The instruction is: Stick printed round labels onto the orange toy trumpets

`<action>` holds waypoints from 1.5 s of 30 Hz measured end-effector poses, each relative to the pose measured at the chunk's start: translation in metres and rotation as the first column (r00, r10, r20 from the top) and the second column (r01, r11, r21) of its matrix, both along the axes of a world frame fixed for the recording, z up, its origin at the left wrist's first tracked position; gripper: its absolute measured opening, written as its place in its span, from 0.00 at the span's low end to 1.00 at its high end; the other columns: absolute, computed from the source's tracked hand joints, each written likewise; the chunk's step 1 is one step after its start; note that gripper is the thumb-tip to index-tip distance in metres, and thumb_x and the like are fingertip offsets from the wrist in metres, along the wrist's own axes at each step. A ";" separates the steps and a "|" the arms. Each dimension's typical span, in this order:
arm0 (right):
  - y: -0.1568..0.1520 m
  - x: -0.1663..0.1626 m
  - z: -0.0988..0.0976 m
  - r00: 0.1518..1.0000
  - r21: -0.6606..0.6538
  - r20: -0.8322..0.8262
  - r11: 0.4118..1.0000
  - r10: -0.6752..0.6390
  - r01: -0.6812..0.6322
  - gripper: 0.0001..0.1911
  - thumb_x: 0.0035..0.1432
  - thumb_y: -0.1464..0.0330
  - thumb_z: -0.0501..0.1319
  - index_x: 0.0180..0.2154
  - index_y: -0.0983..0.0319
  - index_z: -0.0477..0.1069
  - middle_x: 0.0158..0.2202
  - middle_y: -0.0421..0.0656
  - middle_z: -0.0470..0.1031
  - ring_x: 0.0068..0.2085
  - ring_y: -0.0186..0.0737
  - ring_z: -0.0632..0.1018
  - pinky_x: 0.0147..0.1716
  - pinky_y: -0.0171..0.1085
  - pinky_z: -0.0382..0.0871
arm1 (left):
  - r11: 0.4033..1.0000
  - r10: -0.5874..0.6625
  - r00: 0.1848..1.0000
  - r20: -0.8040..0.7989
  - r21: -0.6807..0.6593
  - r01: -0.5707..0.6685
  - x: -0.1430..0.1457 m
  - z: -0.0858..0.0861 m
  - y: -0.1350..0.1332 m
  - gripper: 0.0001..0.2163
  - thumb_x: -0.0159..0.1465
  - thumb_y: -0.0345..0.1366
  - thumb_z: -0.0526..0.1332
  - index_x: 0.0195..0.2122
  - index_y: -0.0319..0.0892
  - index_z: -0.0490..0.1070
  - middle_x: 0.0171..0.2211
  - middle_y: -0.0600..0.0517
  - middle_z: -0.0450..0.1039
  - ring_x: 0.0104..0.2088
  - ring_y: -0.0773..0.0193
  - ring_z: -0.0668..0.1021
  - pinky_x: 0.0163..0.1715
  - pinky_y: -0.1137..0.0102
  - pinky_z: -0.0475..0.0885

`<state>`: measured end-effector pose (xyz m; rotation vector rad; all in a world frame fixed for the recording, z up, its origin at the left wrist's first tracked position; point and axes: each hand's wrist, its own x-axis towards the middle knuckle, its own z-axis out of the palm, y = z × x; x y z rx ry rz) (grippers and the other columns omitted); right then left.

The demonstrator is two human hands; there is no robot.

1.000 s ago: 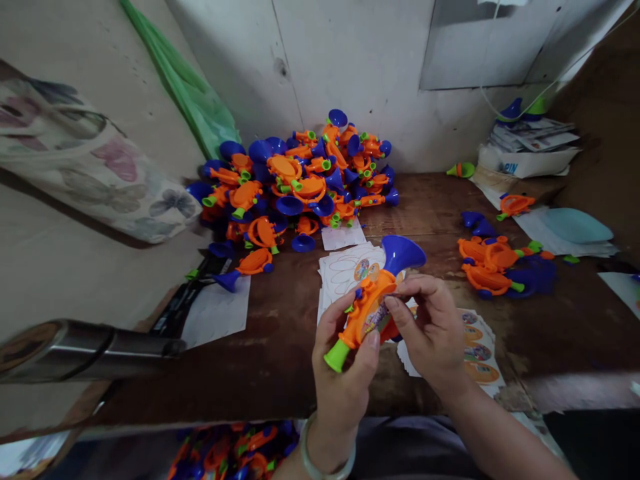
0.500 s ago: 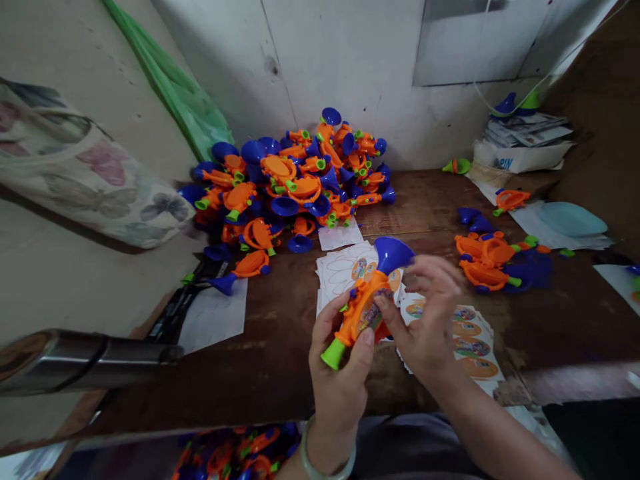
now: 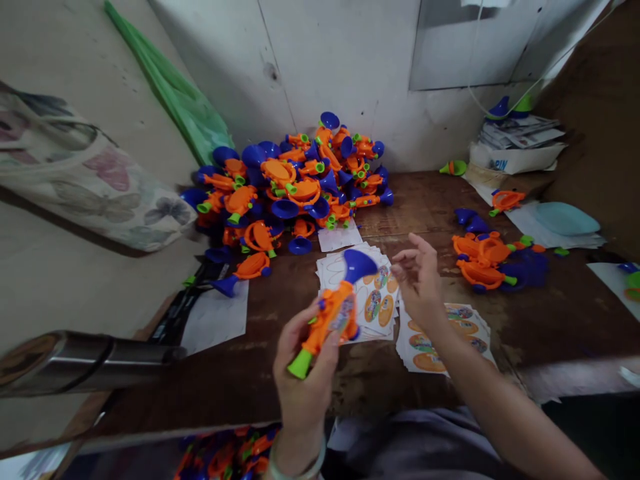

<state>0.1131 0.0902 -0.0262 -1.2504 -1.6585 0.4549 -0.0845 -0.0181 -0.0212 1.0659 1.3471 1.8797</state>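
Note:
My left hand (image 3: 305,363) grips an orange plastic toy trumpet (image 3: 333,317) with a blue bell and a green mouthpiece, and its fingers hide part of the body. A patterned sticker sits on the trumpet's body, partly blurred. My right hand (image 3: 417,280) hangs open and empty over the table, with its fingers spread. Just below it lie sheets of round stickers (image 3: 440,347). Another stack of sticker sheets (image 3: 375,300) lies between my hands, under the trumpet's bell. Beyond them rises a large heap of orange and blue toy trumpets (image 3: 285,187).
The dark wooden table (image 3: 280,373) ends against a white wall. More trumpet parts (image 3: 483,260) lie to the right, and papers and a box (image 3: 515,150) stand at the back right. A metal pipe (image 3: 75,360) juts in at left, above a floral cloth (image 3: 85,180).
My right hand has let go of the trumpet and moved up and to the right, fingers opening. My left hand has carried the trumpet to the left, uncovering more of the sticker sheets.

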 end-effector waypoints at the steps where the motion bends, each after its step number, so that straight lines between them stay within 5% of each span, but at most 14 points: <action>1: 0.011 0.010 -0.003 0.993 -0.101 0.115 0.995 -0.001 0.013 0.32 0.76 0.59 0.57 0.74 0.57 0.49 0.53 0.51 0.78 0.49 0.48 0.82 0.47 0.47 0.80 | 0.998 0.060 0.989 -0.138 0.021 -0.057 -0.014 -0.004 -0.001 0.17 0.65 0.31 0.73 0.54 0.49 0.82 0.58 0.49 0.84 0.56 0.59 0.86 0.55 0.71 0.81; 3: 0.029 0.026 -0.007 0.949 -0.265 0.309 0.964 0.061 0.024 0.33 0.73 0.62 0.61 0.73 0.58 0.55 0.58 0.54 0.79 0.57 0.54 0.81 0.55 0.52 0.77 | 0.989 0.147 0.889 -0.433 0.055 -0.137 -0.046 -0.016 -0.003 0.18 0.66 0.28 0.71 0.57 0.49 0.81 0.62 0.47 0.82 0.61 0.55 0.84 0.60 0.66 0.80; 7: 0.044 0.038 -0.016 0.892 -0.412 0.428 0.910 0.146 0.048 0.39 0.56 0.68 0.75 0.67 0.59 0.68 0.64 0.60 0.76 0.66 0.68 0.75 0.62 0.61 0.70 | 0.987 0.154 0.530 -0.834 0.104 -0.122 -0.099 -0.053 -0.011 0.23 0.69 0.27 0.66 0.64 0.51 0.76 0.66 0.44 0.78 0.63 0.49 0.82 0.64 0.55 0.78; 12: 0.042 0.028 -0.029 0.896 -0.482 0.417 0.873 0.152 0.076 0.41 0.46 0.76 0.77 0.62 0.58 0.72 0.60 0.58 0.80 0.64 0.68 0.76 0.62 0.62 0.67 | 0.986 -0.131 0.333 -0.934 -0.157 -0.053 -0.112 -0.081 -0.023 0.27 0.70 0.35 0.66 0.70 0.51 0.72 0.77 0.39 0.63 0.81 0.30 0.48 0.71 0.23 0.52; 14: 0.043 0.027 -0.032 0.924 -0.467 0.365 0.881 0.116 0.074 0.33 0.49 0.78 0.73 0.58 0.59 0.74 0.57 0.57 0.80 0.63 0.66 0.77 0.62 0.61 0.67 | 0.982 -0.149 0.389 -0.909 -0.182 -0.049 -0.099 -0.081 -0.024 0.26 0.71 0.36 0.66 0.70 0.52 0.72 0.79 0.40 0.58 0.81 0.31 0.43 0.71 0.22 0.47; 17: 0.043 0.034 -0.031 0.974 -0.424 0.218 0.905 0.060 0.040 0.21 0.57 0.76 0.65 0.52 0.59 0.73 0.49 0.51 0.80 0.55 0.57 0.80 0.58 0.55 0.71 | 0.985 -0.125 0.660 -0.741 -0.173 -0.008 -0.065 -0.076 -0.019 0.25 0.72 0.37 0.66 0.69 0.56 0.73 0.78 0.45 0.61 0.81 0.39 0.52 0.75 0.33 0.51; 19: 0.041 0.041 -0.027 0.996 -0.391 0.082 0.920 0.033 0.002 0.17 0.62 0.72 0.62 0.52 0.58 0.70 0.42 0.45 0.77 0.46 0.50 0.81 0.51 0.50 0.76 | 0.967 -0.155 0.885 -0.440 -0.249 0.046 -0.039 -0.071 -0.012 0.30 0.69 0.40 0.69 0.73 0.59 0.68 0.80 0.47 0.57 0.80 0.42 0.58 0.76 0.41 0.55; 21: 0.036 0.047 -0.021 0.998 -0.362 -0.064 0.931 0.020 -0.042 0.18 0.64 0.65 0.62 0.54 0.56 0.66 0.39 0.41 0.74 0.40 0.45 0.80 0.43 0.45 0.78 | 0.940 -0.154 0.988 -0.003 -0.309 0.145 -0.015 -0.066 -0.002 0.37 0.65 0.46 0.74 0.74 0.58 0.65 0.81 0.46 0.53 0.79 0.42 0.60 0.76 0.46 0.60; 24: 0.022 0.049 -0.010 0.967 -0.336 -0.251 0.932 0.048 -0.134 0.22 0.66 0.56 0.62 0.57 0.54 0.62 0.40 0.39 0.72 0.37 0.42 0.80 0.36 0.42 0.80 | 0.899 -0.192 0.821 0.538 -0.239 0.367 0.013 -0.049 0.014 0.37 0.57 0.56 0.77 0.67 0.52 0.75 0.76 0.40 0.64 0.74 0.39 0.70 0.71 0.45 0.69; 26: 0.012 0.047 -0.005 0.941 -0.329 -0.328 0.924 0.082 -0.196 0.22 0.66 0.54 0.63 0.57 0.53 0.62 0.40 0.38 0.73 0.36 0.41 0.81 0.35 0.41 0.82 | 0.856 -0.251 0.681 0.687 -0.170 0.488 0.024 -0.034 0.023 0.33 0.54 0.57 0.78 0.59 0.50 0.80 0.67 0.39 0.76 0.67 0.38 0.78 0.66 0.41 0.74; 32: -0.008 0.044 0.002 0.930 -0.309 -0.353 0.925 0.106 -0.222 0.20 0.64 0.58 0.68 0.54 0.54 0.70 0.41 0.41 0.77 0.39 0.44 0.83 0.37 0.44 0.83 | 0.838 -0.169 0.714 0.679 -0.282 0.466 0.047 0.002 0.033 0.30 0.46 0.45 0.85 0.51 0.46 0.85 0.49 0.43 0.88 0.56 0.37 0.86 0.61 0.45 0.80; 37: -0.023 0.049 0.024 0.998 0.075 0.015 0.995 0.058 -0.059 0.08 0.72 0.65 0.63 0.49 0.53 0.80 0.53 0.49 0.81 0.57 0.53 0.79 0.60 0.55 0.76 | 0.888 -0.125 0.770 0.626 -0.276 0.369 0.064 0.011 0.034 0.34 0.51 0.49 0.83 0.59 0.51 0.82 0.57 0.44 0.86 0.60 0.40 0.84 0.59 0.49 0.82; 41: -0.032 0.041 0.039 0.972 0.171 0.128 0.961 0.199 -0.219 0.07 0.74 0.61 0.64 0.47 0.54 0.80 0.41 0.44 0.86 0.48 0.49 0.82 0.50 0.49 0.80 | 0.893 -0.120 0.836 0.536 -0.310 0.326 0.070 0.006 0.031 0.35 0.52 0.53 0.82 0.60 0.49 0.81 0.61 0.44 0.83 0.66 0.41 0.79 0.66 0.51 0.76; 45: -0.031 0.033 0.040 0.977 0.171 0.102 0.964 0.187 -0.202 0.06 0.73 0.64 0.66 0.41 0.54 0.81 0.36 0.42 0.85 0.42 0.47 0.83 0.45 0.46 0.80 | 0.891 -0.099 0.858 0.504 -0.339 0.302 0.071 0.000 0.028 0.33 0.53 0.54 0.82 0.58 0.46 0.82 0.61 0.43 0.82 0.68 0.39 0.77 0.67 0.48 0.74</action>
